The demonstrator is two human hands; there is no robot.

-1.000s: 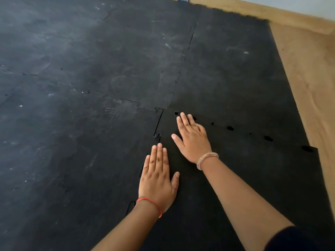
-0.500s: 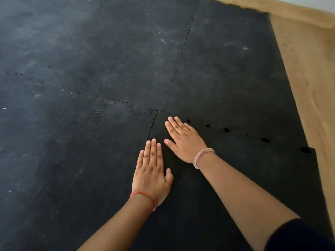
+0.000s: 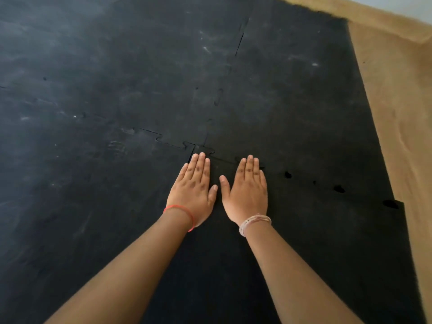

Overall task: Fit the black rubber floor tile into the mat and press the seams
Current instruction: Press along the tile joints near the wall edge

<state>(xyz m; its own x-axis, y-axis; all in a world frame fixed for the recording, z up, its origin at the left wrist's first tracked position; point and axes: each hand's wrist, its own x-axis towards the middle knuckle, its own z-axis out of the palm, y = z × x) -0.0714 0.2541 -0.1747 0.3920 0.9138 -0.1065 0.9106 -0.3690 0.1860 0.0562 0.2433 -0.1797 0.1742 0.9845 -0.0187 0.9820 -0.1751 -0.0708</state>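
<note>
— Black rubber covers nearly the whole floor, with a strip of tan floor (image 3: 397, 94) off beyond the right hand. What is nearest?

— Two bare forearms come up from the near edge. The left hand (image 3: 192, 190) wears a red thread bracelet (image 3: 181, 212) at the wrist; the right hand (image 3: 246, 190) wears a pale beaded bracelet (image 3: 253, 222). Both hands lie spread flat, palms down, fingers straight and close together, gripping nothing. The thumbs point toward each other and lie just apart.

— And the tile?

— Both palms rest on the black rubber floor tile (image 3: 304, 242), which lies under the hands and runs out to the right of them, its right edge reaching the tan floor.

— Where are the seams?

— Just past the fingertips. A jigsaw seam (image 3: 170, 143) runs off to the left of the left hand's fingertips, and the corner joint (image 3: 203, 149) sits just ahead of that hand. To the right of the right hand, along the tile's far edge, several dark gaps (image 3: 339, 188) show where the tabs are not closed.

— Farther on?

— The mat (image 3: 117, 78) stretches away, scuffed with pale marks, and another seam (image 3: 239, 43) runs away from the hands.
</note>
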